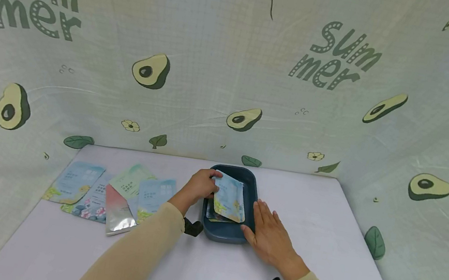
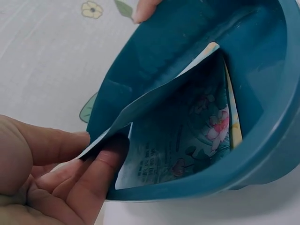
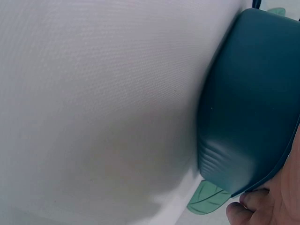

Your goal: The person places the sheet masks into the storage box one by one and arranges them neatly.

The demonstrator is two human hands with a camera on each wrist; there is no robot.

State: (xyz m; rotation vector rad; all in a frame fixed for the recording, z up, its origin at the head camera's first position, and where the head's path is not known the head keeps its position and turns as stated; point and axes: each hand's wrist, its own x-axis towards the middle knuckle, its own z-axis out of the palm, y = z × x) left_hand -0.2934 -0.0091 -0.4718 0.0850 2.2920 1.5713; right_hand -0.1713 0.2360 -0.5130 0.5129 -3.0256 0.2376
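Observation:
My left hand pinches the edge of a light blue sheet-mask packet between thumb and fingers. The packet is over the dark blue tray. In the left wrist view it tilts up, its underside in shadow. Beneath it, a packet with pink flowers lies in the tray, with a yellowish edge of another showing alongside. My right hand lies with straight fingers along the tray's right rim. In the right wrist view, the tray's outer wall is beside its fingers.
Left of the tray, several packets overlap on the white table: a light blue one, a flowered one, a green one, a red and silver one and another blue one. A printed cloth hangs behind.

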